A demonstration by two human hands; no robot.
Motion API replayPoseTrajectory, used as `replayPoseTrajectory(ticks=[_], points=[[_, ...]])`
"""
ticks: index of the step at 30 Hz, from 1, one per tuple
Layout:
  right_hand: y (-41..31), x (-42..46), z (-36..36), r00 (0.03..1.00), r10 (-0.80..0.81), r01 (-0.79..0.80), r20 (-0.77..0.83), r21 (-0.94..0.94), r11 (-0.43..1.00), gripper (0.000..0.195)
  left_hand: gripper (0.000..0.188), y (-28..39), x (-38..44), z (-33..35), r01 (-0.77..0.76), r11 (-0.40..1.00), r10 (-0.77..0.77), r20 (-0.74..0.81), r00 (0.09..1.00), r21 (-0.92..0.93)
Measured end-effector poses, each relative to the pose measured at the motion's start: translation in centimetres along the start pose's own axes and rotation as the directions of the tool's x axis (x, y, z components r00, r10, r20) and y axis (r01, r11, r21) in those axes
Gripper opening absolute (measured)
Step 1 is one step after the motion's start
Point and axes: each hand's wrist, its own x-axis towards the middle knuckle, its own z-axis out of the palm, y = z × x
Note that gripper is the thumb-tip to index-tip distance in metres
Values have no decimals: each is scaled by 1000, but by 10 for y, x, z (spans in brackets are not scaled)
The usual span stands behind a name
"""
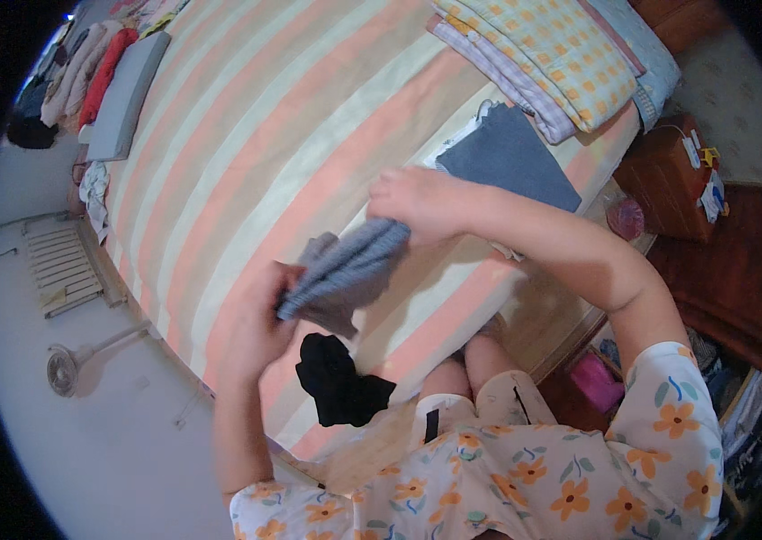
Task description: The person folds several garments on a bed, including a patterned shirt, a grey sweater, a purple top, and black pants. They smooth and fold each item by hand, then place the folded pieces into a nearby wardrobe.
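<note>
Stretched between my two hands is a small grey cloth garment [347,270], held up over the bed; its exact kind is blurred. My left hand [266,317] grips its left end, and my right hand [414,202] holds the upper right end. Just below it, a crumpled black garment [340,385] lies near the bed's front edge. Beyond my right wrist a folded dark grey cloth [509,158] rests on the bed, with some white fabric [448,143] showing along its left side. Striped pink, beige and pale green bedding [266,155] lies under everything.
Folded checked quilts [543,61] are stacked at the bed's upper right. A wooden bedside cabinet [664,175] stands on the right. Clothes and a grey flat cushion [127,101] line the far left edge. A fan [63,370] is by the left wall.
</note>
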Motion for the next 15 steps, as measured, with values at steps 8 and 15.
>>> replayPoseTrajectory(ticks=[8, 15], points=[[-32, 14, -15, 809, -186, -16, -558, -338, 941, 52, 46, -52, -26, 5, -51, 961, 159, -390, 907, 272], [30, -57, 173, 883, -108, -115, -456, -436, 893, 47, 37, -180, -31, 228, 89, 973, -2, -378, 926, 213]])
